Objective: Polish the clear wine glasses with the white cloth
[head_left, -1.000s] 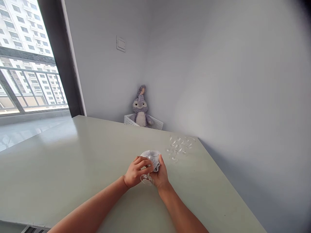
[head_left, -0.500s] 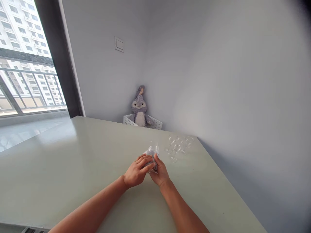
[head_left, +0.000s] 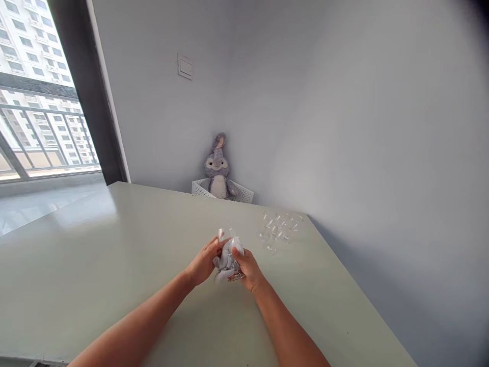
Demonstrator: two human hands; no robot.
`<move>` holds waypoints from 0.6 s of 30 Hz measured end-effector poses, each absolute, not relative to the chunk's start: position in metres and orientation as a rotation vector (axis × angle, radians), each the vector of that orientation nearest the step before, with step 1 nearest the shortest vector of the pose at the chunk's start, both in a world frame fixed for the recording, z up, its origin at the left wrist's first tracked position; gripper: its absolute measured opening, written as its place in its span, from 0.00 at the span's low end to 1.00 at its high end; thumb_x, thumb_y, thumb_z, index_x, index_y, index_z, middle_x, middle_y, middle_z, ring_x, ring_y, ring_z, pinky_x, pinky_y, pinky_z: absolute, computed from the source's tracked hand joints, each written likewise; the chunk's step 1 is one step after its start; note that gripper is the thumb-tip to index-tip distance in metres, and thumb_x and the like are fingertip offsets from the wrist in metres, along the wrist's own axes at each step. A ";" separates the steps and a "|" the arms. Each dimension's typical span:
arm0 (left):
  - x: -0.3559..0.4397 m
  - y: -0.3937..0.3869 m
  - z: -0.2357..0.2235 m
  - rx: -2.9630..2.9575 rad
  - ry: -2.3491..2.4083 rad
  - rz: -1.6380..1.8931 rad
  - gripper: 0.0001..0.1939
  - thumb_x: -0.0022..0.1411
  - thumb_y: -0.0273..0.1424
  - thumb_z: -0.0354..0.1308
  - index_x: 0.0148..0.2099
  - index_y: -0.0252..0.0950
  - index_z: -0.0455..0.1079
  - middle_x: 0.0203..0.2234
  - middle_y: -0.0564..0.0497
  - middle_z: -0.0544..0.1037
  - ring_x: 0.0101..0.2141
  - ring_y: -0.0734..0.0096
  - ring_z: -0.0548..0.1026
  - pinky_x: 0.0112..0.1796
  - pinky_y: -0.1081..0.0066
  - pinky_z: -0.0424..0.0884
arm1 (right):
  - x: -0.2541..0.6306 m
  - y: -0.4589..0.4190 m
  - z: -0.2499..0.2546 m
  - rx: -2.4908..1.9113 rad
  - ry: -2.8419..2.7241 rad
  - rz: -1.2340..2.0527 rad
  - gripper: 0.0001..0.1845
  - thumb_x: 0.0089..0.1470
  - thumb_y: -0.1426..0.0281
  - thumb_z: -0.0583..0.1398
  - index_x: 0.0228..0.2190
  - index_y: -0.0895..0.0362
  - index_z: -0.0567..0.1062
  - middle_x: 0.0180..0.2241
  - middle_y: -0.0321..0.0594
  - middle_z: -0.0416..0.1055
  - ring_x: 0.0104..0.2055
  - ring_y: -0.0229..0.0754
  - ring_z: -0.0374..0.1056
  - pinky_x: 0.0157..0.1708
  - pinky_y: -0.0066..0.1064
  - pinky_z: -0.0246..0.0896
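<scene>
Over the pale table my two hands meet around a small clear stemmed glass wrapped in a white cloth. My left hand is closed on the cloth at the glass's left side. On the right side, my right hand grips the glass, thumb across the cloth. The glass is mostly hidden by cloth and fingers; only its foot shows low between my hands. A cluster of several more clear stemmed glasses stands on the table to the far right of my hands.
A grey plush rabbit sits in a white perforated basket in the corner behind the table. The wall runs close along the table's right edge. A large window is at the left.
The glass has been turned in my hands and the cloth now bunches between them. My left hand shifted from on top of the glass to its left side.
</scene>
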State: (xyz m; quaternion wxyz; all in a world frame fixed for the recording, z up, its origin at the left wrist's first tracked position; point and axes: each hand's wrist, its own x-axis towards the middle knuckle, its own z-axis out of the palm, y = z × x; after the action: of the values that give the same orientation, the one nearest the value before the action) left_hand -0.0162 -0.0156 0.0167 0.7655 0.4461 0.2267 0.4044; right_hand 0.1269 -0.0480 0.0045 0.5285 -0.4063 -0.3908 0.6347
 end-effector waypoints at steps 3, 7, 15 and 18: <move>-0.014 -0.016 0.009 0.984 0.620 0.890 0.26 0.52 0.44 0.56 0.52 0.41 0.60 0.41 0.47 0.73 0.39 0.65 0.71 0.36 0.70 0.66 | 0.123 -0.048 0.001 -1.023 -1.037 1.457 0.24 0.37 0.52 0.64 0.27 0.61 0.71 0.17 0.34 0.65 0.15 0.34 0.60 0.12 0.26 0.57; -0.012 -0.010 0.004 1.032 0.664 0.963 0.20 0.51 0.42 0.58 0.44 0.37 0.66 0.38 0.48 0.73 0.36 0.68 0.72 0.32 0.73 0.65 | 0.120 -0.045 -0.006 -1.033 -1.026 1.378 0.24 0.40 0.51 0.61 0.29 0.60 0.71 0.18 0.33 0.64 0.17 0.35 0.60 0.14 0.27 0.57; -0.027 0.005 0.018 0.905 0.672 1.202 0.18 0.48 0.39 0.61 0.40 0.35 0.66 0.47 0.43 0.71 0.49 0.60 0.66 0.43 0.66 0.64 | 0.143 -0.041 0.003 -1.118 -1.033 1.053 0.23 0.49 0.51 0.53 0.33 0.57 0.72 0.28 0.38 0.69 0.31 0.39 0.63 0.31 0.27 0.58; -0.029 0.007 0.018 0.892 0.684 1.224 0.19 0.48 0.40 0.61 0.41 0.36 0.65 0.47 0.42 0.71 0.50 0.59 0.66 0.44 0.63 0.63 | 0.154 -0.042 0.012 -1.147 -1.036 0.852 0.19 0.50 0.54 0.54 0.35 0.54 0.72 0.32 0.38 0.69 0.36 0.40 0.62 0.36 0.27 0.56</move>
State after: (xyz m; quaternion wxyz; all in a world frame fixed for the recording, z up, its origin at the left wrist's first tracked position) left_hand -0.0293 0.0069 0.0181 0.6741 0.3965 0.3040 0.5440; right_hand 0.1543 -0.0422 0.0116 0.6355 -0.5018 -0.4533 0.3727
